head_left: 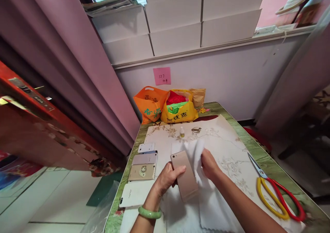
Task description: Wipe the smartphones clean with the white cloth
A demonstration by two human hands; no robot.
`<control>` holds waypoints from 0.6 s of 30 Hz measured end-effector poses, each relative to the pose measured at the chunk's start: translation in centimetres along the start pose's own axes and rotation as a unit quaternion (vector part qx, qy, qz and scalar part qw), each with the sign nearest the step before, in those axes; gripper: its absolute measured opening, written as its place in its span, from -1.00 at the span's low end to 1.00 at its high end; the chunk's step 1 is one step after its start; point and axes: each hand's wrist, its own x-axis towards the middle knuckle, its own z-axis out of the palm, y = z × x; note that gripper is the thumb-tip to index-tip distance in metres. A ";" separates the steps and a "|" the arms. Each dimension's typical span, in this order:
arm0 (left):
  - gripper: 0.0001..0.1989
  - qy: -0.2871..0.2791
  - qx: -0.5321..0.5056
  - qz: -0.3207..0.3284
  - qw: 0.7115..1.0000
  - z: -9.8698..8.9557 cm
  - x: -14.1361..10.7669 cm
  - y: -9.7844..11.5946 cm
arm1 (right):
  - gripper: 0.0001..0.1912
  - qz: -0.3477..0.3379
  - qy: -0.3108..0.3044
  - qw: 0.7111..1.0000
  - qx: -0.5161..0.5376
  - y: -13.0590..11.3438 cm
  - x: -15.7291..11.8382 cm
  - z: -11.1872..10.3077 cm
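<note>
A rose-gold phone is held above the table, its back with the camera facing up. My left hand grips its left edge, thumb lying across the back. Just right of the phone, my right hand has its fingers closed on a white cloth, which hangs down behind and beside the phone. More white cloth lies on the table below. Left of my left hand, several phones form a column: a small white one, a silver one, a gold one with a ring and a large white one.
Red-and-yellow scissors lie at the table's right. A small bottle and a dark wire-like item sit beyond the hands. Orange and yellow bags stand at the far edge, against the wall.
</note>
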 end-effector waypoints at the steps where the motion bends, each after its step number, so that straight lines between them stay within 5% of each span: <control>1: -0.61 -0.018 0.011 -0.005 1.000 0.3 0.1 -0.1 | -0.62 0.023 -0.041 0.999 0.006 -0.2 -0.5 0.6; 4: -0.55 0.003 0.024 -0.010 1.000 1.0 0.8 -0.5 | -0.52 0.062 -0.114 0.991 0.028 -0.5 -2.0 2.0; 9: -0.52 0.136 -0.045 0.010 0.990 1.7 1.9 -0.9 | -0.48 0.007 -0.060 0.998 0.016 -0.3 -2.0 2.4; 14: -0.44 0.277 -0.172 0.057 0.944 2.7 2.6 -0.7 | -0.48 -0.012 -0.049 0.998 -0.049 1.5 -2.7 2.7; 18: -0.43 0.303 -0.189 0.060 0.932 2.0 2.8 -1.1 | -0.53 0.008 -0.096 0.993 -0.071 2.8 -4.3 1.9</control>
